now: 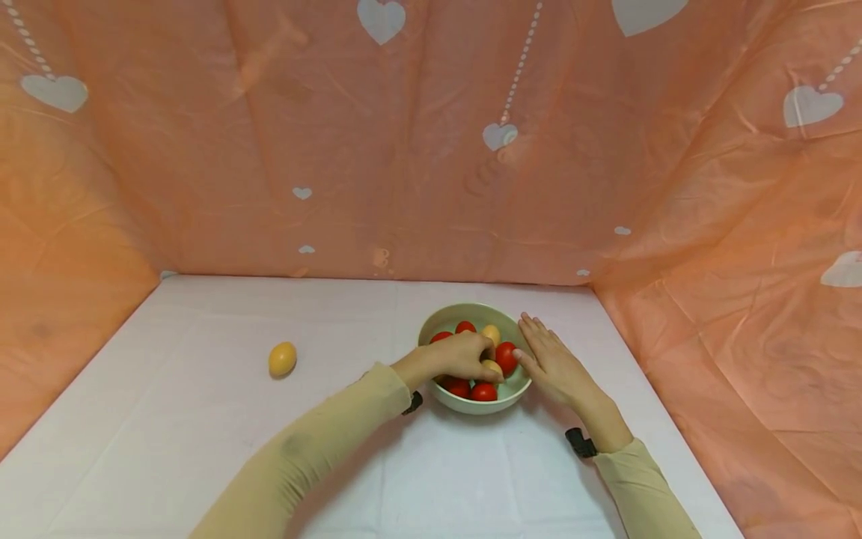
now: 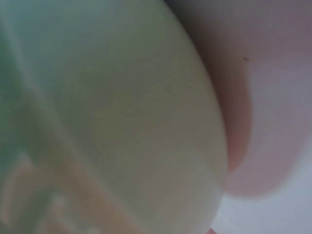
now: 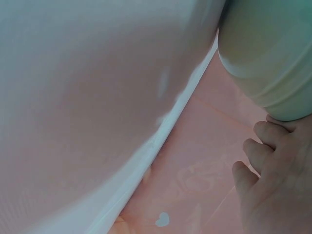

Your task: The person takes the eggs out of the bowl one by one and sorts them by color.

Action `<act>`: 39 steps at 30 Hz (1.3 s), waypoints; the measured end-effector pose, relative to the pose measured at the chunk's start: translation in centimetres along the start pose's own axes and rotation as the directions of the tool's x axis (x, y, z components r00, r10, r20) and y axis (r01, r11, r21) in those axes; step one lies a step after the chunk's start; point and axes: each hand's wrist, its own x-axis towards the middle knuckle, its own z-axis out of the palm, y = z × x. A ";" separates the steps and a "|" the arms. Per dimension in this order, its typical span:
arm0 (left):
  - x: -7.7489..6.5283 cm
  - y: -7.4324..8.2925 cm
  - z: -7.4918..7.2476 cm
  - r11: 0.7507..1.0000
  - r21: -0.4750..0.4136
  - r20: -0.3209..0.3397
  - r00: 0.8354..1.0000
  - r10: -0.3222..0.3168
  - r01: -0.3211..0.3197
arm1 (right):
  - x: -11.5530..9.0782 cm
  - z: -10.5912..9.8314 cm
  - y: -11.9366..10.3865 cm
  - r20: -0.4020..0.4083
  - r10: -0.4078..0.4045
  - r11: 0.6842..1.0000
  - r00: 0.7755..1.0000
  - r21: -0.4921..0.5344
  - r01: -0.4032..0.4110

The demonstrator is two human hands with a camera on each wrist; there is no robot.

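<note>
- Head view, the hands: the left hand (image 1: 463, 357) reaches into the bowl (image 1: 471, 406) over its left rim, thumb and fingers curled round a yellow egg (image 1: 492, 367). The right hand (image 1: 559, 367) lies with its fingers straight against the bowl's right side, holding nothing. The hands are apart, on opposite sides.
- Head view, handling: a light pinch across the egg's sides seems best, as a smooth shell may slip or crack. The right palm should press just enough to steady the bowl without tipping it.
- Head view, in the way: a big red tomato (image 1: 506, 358) sits just beside the held egg, so the fingers have little room. Another egg (image 1: 491, 334) lies behind, a front tomato (image 1: 483, 391) near the thumb, and the left hand hides part of the contents.
- Head view, around: a loose egg (image 1: 282, 359) lies on the white cloth (image 1: 444, 479), well left of the bowl. An orange curtain (image 1: 438, 195) with pale hearts hangs behind.
- Left wrist view: the bowl's wall fills most of it; the blurred shapes at lower left may be fingers, and their grip cannot be told here.
- Right wrist view: the right hand's fingers meet the bowl's side, with curtain beyond.
</note>
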 end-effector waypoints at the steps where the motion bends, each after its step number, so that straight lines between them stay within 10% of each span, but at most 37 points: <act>1: 0.0 0.0 0.0 1.000 -0.007 0.004 1.000 -0.007 0.007 | 0.0 0.0 0.0 0.000 -0.001 1.000 1.000 -0.002 0.001; 22: -1.0 -1.0 -0.4 0.995 -0.100 -0.035 0.999 0.026 -0.029 | 0.0 0.1 0.2 0.008 0.002 1.000 1.000 -0.008 -0.002; 39: -3.5 -1.1 -2.3 0.971 -0.168 -0.319 0.941 0.108 -0.169 | 0.0 0.1 0.0 -0.003 0.004 1.000 1.000 0.004 -0.004</act>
